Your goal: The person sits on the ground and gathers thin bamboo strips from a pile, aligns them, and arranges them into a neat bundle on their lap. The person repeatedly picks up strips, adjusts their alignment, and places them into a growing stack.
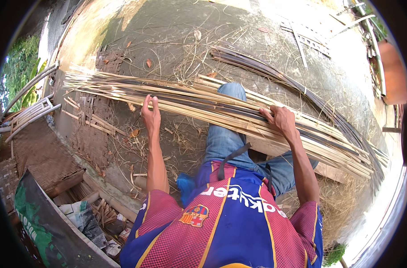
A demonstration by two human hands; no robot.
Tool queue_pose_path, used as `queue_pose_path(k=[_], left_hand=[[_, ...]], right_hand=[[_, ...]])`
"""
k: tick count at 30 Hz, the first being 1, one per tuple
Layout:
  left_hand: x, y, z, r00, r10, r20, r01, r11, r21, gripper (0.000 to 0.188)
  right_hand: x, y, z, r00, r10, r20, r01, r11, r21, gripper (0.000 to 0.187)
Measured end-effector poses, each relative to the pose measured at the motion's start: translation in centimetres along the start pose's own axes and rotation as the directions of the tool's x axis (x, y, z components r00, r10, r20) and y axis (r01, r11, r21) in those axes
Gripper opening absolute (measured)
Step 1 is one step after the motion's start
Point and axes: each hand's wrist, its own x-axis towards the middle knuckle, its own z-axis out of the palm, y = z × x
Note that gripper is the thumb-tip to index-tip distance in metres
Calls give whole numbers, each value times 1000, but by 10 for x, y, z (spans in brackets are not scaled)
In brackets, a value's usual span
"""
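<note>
A long bundle of bamboo strips (pixel 190 97), mostly pale with some dark ones, lies across my lap and reaches from the far left to the right. At its near edge my left hand (pixel 151 114) is raised, with thumb and finger extended and slightly apart; no strip shows clearly between them. My right hand (pixel 281 121) rests on top of the bundle past my knee, its fingers curled over the strips. The undersides of those fingers are hidden. More pale strips (pixel 317 120) lie just beyond my right hand.
A second bundle of dark strips (pixel 275 76) lies on the ground beyond. Thin shavings litter the concrete floor (pixel 181 35). Woven mats (pixel 92 134) and short bamboo pieces (pixel 106 123) are at left, near a bamboo rack (pixel 33 114). A wooden board (pixel 270 146) sits under the bundle.
</note>
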Motion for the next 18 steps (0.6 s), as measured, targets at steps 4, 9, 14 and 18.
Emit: queue_pose_path(k=[4, 9, 14, 18], left_hand=[[71, 30, 88, 923, 199, 328, -302, 905, 301, 52], [121, 6, 148, 799, -119, 590, -362, 688, 629, 36], [93, 55, 169, 809, 168, 563, -385, 876, 291, 24], [51, 166, 180, 713, 654, 253, -626, 757, -190, 24]], right_hand=[[-9, -8, 0, 999, 9, -40, -8, 1000, 22, 67], [-18, -25, -5, 994, -19, -107, 13, 998, -59, 65], [-20, -19, -2, 995, 29, -99, -33, 999, -38, 63], [-18, -20, -5, 999, 50, -19, -51, 998, -22, 63]])
